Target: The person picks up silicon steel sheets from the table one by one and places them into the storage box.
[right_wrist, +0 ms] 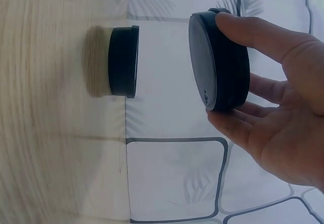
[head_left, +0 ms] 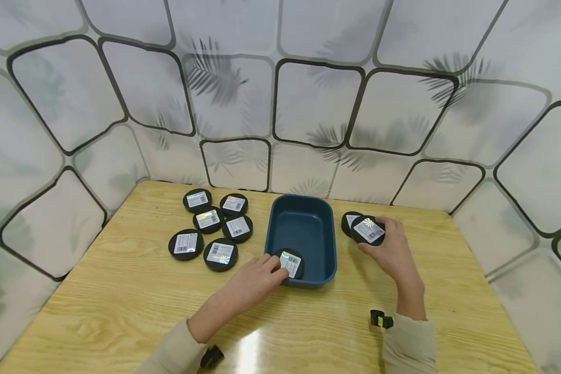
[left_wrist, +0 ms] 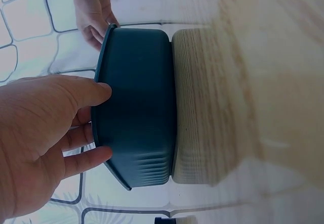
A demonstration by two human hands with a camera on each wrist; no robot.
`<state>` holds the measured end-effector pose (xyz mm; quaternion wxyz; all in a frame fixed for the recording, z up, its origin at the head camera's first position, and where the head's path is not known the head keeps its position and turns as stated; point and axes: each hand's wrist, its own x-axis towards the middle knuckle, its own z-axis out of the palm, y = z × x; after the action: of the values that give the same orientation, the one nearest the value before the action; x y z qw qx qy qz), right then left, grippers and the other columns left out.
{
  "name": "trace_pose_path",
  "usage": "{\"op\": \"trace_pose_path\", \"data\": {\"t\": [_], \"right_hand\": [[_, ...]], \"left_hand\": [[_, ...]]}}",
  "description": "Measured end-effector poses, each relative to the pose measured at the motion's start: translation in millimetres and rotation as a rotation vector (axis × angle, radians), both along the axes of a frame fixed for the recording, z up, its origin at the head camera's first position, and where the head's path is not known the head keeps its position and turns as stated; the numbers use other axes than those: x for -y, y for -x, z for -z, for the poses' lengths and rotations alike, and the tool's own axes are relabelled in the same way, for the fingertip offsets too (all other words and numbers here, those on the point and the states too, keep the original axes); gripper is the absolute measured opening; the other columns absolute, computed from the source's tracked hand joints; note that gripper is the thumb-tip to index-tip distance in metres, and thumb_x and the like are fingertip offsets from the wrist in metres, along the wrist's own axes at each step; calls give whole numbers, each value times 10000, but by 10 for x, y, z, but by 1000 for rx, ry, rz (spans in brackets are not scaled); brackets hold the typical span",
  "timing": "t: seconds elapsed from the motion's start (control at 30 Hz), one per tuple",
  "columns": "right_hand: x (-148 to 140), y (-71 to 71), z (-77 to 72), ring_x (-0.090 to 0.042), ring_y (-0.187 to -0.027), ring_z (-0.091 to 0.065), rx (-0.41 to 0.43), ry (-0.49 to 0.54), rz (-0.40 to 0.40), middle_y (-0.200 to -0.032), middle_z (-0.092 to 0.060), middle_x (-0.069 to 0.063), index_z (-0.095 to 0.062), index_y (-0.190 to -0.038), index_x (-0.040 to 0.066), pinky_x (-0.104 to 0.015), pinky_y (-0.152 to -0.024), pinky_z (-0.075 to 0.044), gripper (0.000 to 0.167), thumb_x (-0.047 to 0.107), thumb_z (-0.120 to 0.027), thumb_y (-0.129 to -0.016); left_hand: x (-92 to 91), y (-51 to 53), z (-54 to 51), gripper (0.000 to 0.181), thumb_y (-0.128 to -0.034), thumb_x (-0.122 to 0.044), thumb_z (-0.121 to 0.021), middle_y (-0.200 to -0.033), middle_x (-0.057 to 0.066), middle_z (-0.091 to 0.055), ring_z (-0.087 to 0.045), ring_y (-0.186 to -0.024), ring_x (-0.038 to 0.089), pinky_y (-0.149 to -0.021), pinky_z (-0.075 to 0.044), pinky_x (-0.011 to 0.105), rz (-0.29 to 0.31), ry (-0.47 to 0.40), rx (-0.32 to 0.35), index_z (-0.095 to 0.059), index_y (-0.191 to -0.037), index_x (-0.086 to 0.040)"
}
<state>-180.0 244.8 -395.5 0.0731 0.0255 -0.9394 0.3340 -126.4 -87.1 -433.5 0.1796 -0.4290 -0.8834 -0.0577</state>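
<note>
**Holding disc (head_left: pixel 368 231) in right hand (head_left: pixel 395 254); reaching over tub (head_left: pixel 304 223) rim with left hand (head_left: pixel 254 283)**

Right: gripping one black disc at its edge, thumb opposite fingers, spread to disc width. Held clear of table (head_left: pixel 121 311), right of tub, slightly tilted. Barcode label up in head view, grey underside showing in right wrist view. Overlapping another disc (head_left: pixel 347 223) as seen from head; apart from it, with a visible gap, in right wrist view.

Left: bent over near-left corner of blue tub, fingers at tub disc (head_left: pixel 292 264). Thumb by rim in left wrist view, some fingertips hidden behind tub wall. Cannot tell whether gripping or only touching.

Inside tub, at near-left corner: tub disc, label up. Left of tub, on table: six discs (head_left: pixel 221 254), labels up, four bunched toward the back, two nearer.

At both wrists: light sleeves (head_left: pixel 409 337), small black mounts (head_left: pixel 381 319). Behind table: leaf-print backdrop (head_left: pixel 318 104) with dark outlines.
</note>
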Motion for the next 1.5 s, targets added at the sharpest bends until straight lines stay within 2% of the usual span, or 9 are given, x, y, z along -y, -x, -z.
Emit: {"op": "trace_pose_path", "data": {"t": [0.63, 0.87, 1.5], "right_hand": [[180, 0, -10, -457, -1194, -435, -7, 4, -35, -1371, -363, -331, -385, -1399, -106, -588, -1004, -372, 772, 131, -805, -796], [237, -5, -23, -454, -1238, -424, 24, 5, -35, -1422, -336, -324, -370, -1424, -91, -587, -1028, -367, 790, 137, -802, -803], [432, -9, -59, -440, -1239, -421, 19, 27, -58, -1440, -329, -306, -384, -1421, -59, -579, -1034, -365, 774, 150, -804, -806]], "left_hand": [[-3, -14, -33, 137, -936, -128, -680, -963, 3, -547, -501, -831, 165, -687, -469, 264, -16, 30, 41, -639, -1061, -169], [-9, -9, -19, 134, -939, -136, -676, -961, 0, -547, -499, -829, 164, -691, -465, 261, -17, 40, 42, -641, -1063, -174], [2, -1, -22, 155, -923, -119, -692, -952, 2, -543, -508, -830, 168, -678, -471, 264, -19, 24, 31, -638, -1058, -174]]}}
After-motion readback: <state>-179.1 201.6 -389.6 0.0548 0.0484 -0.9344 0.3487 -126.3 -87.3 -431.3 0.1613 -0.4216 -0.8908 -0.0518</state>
